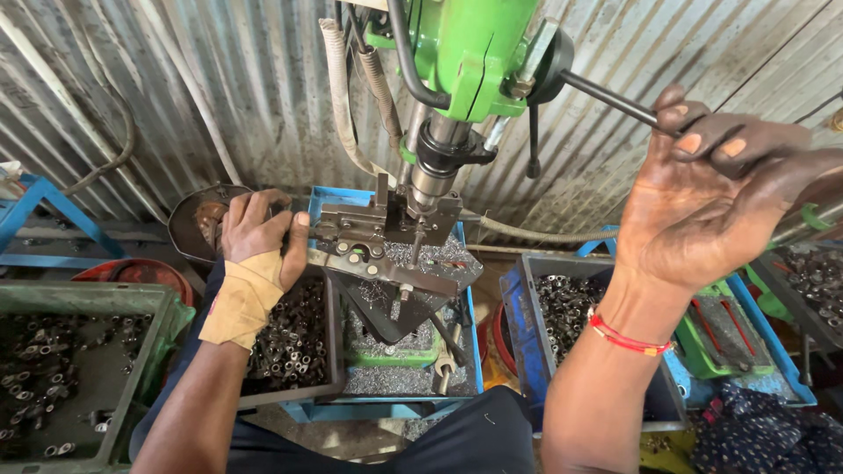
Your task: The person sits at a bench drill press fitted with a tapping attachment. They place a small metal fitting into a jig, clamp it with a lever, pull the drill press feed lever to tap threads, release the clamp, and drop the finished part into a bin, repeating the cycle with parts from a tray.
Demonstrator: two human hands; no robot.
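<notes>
A green drill press [465,53] stands in front of me, its spindle [435,171] pointing down at a metal clamping fixture [378,233] strewn with metal chips. My left hand [259,237], wrapped in a tan bandage at the wrist, rests against the fixture's left side, thumb on its lever end. My right hand [711,197] is raised at the right, fingers closed around the black feed lever [610,98] of the drill press. A red thread band circles that wrist.
A dark crate of small metal rings [290,338] sits under my left forearm. A green crate of similar parts [61,369] is at far left, a grey bin of parts [571,307] at right. Corrugated metal wall [176,96] behind. Blue tray [746,316] at right.
</notes>
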